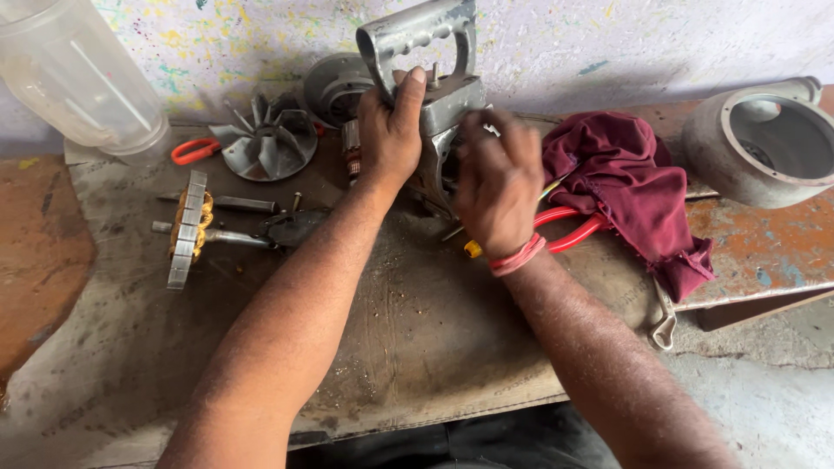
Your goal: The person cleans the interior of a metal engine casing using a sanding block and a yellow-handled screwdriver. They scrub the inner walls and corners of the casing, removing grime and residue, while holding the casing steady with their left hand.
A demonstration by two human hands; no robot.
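Worn workbench [434, 347] bearing a dismantled motor. Grey metal housing with handle [434, 61] stands upright at the bench's rear centre. Maroon cloth [625, 174] lies just right of it, over red-handled pliers [569, 230]. Left hand [391, 130] wraps the housing's side, thumb raised. Right hand [497, 178], fingers curled, presses against the housing; what it pinches cannot be told. Fan impeller [269, 139] lies at left.

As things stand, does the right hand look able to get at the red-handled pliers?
Probably yes. The right hand rests on the metal housing, and the pliers lie just beside its wrist on the bench. Only the maroon cloth covers their far end; the handles lie bare.
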